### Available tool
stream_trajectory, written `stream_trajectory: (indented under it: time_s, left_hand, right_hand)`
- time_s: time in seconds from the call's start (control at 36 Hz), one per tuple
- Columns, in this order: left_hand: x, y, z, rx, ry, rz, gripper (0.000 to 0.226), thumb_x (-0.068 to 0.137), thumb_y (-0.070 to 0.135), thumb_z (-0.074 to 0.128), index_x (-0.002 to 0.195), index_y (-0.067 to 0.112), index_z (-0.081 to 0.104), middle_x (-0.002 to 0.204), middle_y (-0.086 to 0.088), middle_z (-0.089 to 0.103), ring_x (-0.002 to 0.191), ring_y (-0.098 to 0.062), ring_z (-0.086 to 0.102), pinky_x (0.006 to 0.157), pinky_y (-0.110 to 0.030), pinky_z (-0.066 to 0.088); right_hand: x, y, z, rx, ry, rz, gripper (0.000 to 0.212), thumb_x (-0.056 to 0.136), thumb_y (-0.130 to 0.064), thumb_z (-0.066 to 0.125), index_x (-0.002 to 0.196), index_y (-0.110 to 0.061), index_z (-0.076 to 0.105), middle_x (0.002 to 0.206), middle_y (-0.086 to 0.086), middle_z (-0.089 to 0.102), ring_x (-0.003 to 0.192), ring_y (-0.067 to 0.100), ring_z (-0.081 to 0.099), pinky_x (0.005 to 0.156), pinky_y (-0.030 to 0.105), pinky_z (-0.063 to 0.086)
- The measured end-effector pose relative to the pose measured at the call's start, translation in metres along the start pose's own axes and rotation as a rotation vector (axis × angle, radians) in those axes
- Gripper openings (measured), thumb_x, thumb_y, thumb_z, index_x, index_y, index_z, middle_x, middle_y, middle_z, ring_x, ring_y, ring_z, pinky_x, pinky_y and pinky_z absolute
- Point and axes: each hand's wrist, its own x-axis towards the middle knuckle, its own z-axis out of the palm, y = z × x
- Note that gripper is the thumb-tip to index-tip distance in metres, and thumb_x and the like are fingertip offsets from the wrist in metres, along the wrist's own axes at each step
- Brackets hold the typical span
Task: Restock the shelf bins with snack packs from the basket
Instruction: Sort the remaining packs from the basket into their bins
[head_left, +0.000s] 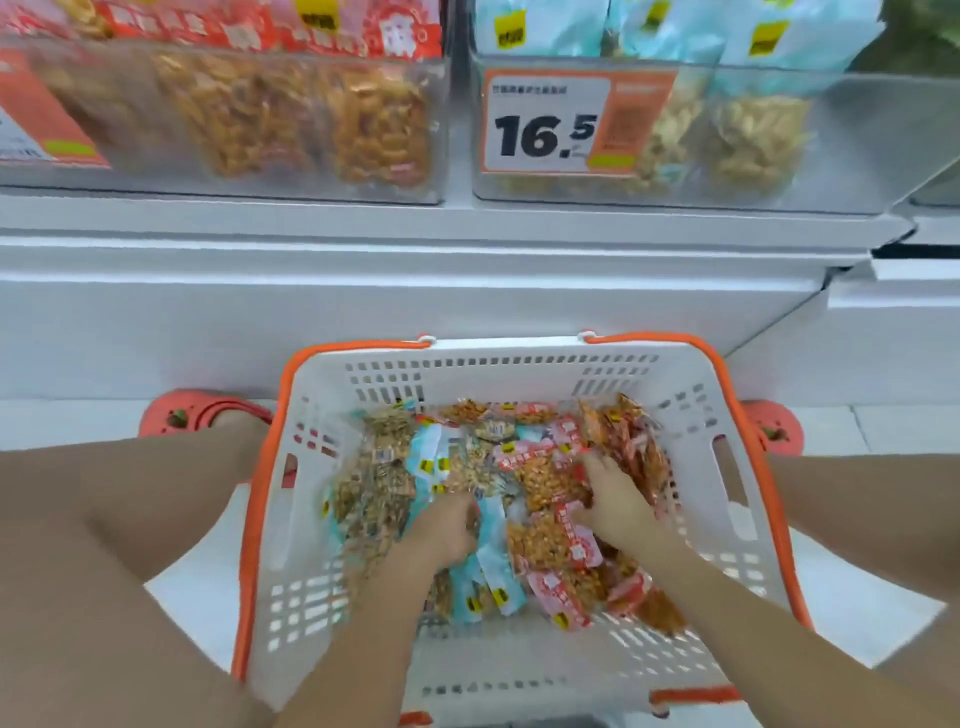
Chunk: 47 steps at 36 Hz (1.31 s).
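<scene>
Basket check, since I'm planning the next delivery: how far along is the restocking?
Done: both clear shelf bins already hold packs. In hand: left hand and right hand dig among packs in the white orange-rimmed basket. Left: the pile of red and blue snack packs.

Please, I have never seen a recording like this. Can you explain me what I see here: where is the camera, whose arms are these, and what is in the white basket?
There is no machine here. A person wears one camera on the head, so the single picture looks forward and down at their own arms and knees.

On the floor between the knees stands a white basket with orange handles. It holds many small snack packs: light blue packs towards the left and middle, red packs towards the right.

Both hands reach into the pile. The left hand curls among the blue packs; the right hand lies on the red packs, fingers bent into them. The picture is blurred, so exactly what each hand grips is unclear.

Above, clear shelf bins hold similar packs, with a price tag reading 16.5.
</scene>
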Motion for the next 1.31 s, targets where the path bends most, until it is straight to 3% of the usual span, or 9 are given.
stream_trajectory:
  time_s: [0.19,0.44,0.53,0.67,0.78,0.92,0.97,1.08,1.31]
  left_hand:
    - [0.024,0.025,0.027,0.021,-0.073,0.057,0.061,0.086,0.027,0.07,0.139,0.011,0.044,0.138,-0.009,0.05,0.122,-0.026,0.05,0.099,-0.036,0.044]
    - [0.031,0.04,0.051,-0.109,-0.166,0.032,0.081,0.084,0.037,0.071,0.147,0.009,0.03,0.134,-0.01,0.051,0.118,-0.024,0.052,0.089,-0.027,0.044]
    - [0.03,0.034,0.046,-0.221,-0.164,-0.019,0.032,0.08,0.031,0.075,0.1,0.008,0.066,0.089,-0.007,0.064,0.084,-0.022,0.064,0.064,-0.028,0.046]
    - [0.011,0.031,0.019,-0.36,-0.048,-0.056,0.043,0.084,0.017,0.069,0.054,0.018,0.038,0.042,0.012,0.038,0.04,-0.001,0.039,0.038,-0.013,0.025]
    - [-0.004,0.032,-0.012,-0.623,0.073,-0.056,0.012,0.085,0.026,0.069,0.088,0.026,0.058,0.09,0.006,0.061,0.088,-0.013,0.061,0.083,-0.028,0.052]
    - [-0.036,0.048,-0.051,-0.874,0.188,0.056,0.088,0.07,0.057,0.075,0.141,0.016,0.042,0.144,-0.005,0.046,0.116,-0.021,0.057,0.086,-0.035,0.054]
    - [-0.05,0.053,-0.056,-0.926,0.272,0.09,0.086,0.077,0.046,0.073,0.147,0.015,0.032,0.148,-0.007,0.04,0.118,-0.023,0.054,0.075,-0.027,0.054]
    - [-0.083,0.061,-0.057,-0.985,0.366,0.179,0.071,0.086,0.033,0.069,0.146,0.024,0.033,0.146,0.002,0.038,0.13,-0.024,0.046,0.1,-0.046,0.047]
    - [-0.119,0.069,-0.052,-0.998,0.508,0.393,0.04,0.096,0.012,0.056,0.105,0.05,0.048,0.108,0.03,0.05,0.101,-0.005,0.06,0.091,-0.042,0.053]
  right_hand:
    - [-0.004,-0.01,0.013,0.079,0.302,0.214,0.07,0.079,-0.022,0.078,0.126,-0.009,0.029,0.127,0.017,0.049,0.108,0.035,0.056,0.078,0.045,0.053]
    - [0.005,-0.007,0.001,-0.068,0.323,0.262,0.024,0.095,-0.02,0.055,0.118,-0.011,0.053,0.111,0.008,0.062,0.101,0.029,0.063,0.069,0.035,0.049]
    - [0.002,-0.002,0.005,0.04,0.437,0.269,0.016,0.098,-0.016,0.047,0.095,-0.01,0.062,0.087,0.008,0.066,0.084,0.029,0.063,0.06,0.031,0.041]
    - [-0.018,-0.009,-0.007,0.348,0.632,0.312,0.023,0.099,-0.021,0.051,0.095,-0.004,0.067,0.081,0.012,0.068,0.071,0.028,0.059,0.059,0.032,0.04]
    - [-0.029,-0.038,-0.041,0.502,0.675,0.225,0.024,0.099,-0.025,0.05,0.101,-0.004,0.062,0.085,0.009,0.064,0.078,0.029,0.061,0.061,0.03,0.034]
    - [-0.049,-0.071,-0.069,0.562,0.571,-0.01,0.012,0.1,-0.023,0.048,0.101,-0.011,0.05,0.071,-0.006,0.047,0.063,0.015,0.045,0.048,0.024,0.024]
    - [-0.059,-0.08,-0.072,0.648,0.543,-0.073,0.016,0.099,-0.024,0.051,0.088,-0.012,0.048,0.064,-0.002,0.046,0.057,0.014,0.046,0.05,0.022,0.031]
    - [-0.082,-0.097,-0.067,0.775,0.519,-0.193,0.031,0.096,-0.03,0.056,0.07,-0.016,0.046,0.066,0.019,0.058,0.064,0.033,0.061,0.059,0.04,0.046]
    - [-0.113,-0.113,-0.064,0.792,0.608,-0.34,0.032,0.098,-0.021,0.052,0.071,-0.004,0.046,0.06,0.011,0.046,0.055,0.022,0.045,0.055,0.031,0.032]
